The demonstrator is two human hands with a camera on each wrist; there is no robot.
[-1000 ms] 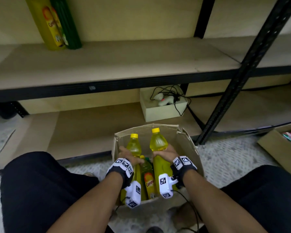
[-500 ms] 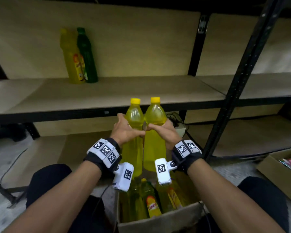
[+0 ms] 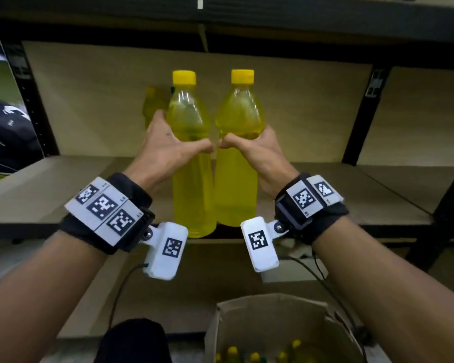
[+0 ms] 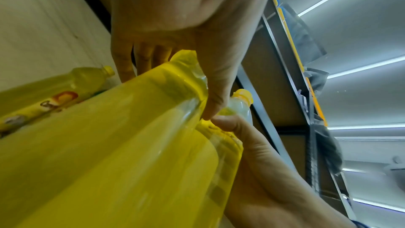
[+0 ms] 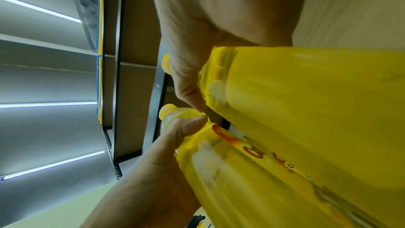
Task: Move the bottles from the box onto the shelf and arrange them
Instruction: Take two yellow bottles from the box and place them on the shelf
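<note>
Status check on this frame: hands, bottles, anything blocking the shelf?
Left hand grips left bottle; right hand grips right bottle. Both upright, side by side, in front of shelf, not set down. Another bottle already stands behind them.

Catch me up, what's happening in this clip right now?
A person is stocking a shelf from a cardboard box. The left hand grips one yellow bottle, the right hand grips a second yellow bottle, both upright, side by side in front of the shelf board, not yet set down. More bottles remain in the box, and another bottle already stands at the back.
</note>
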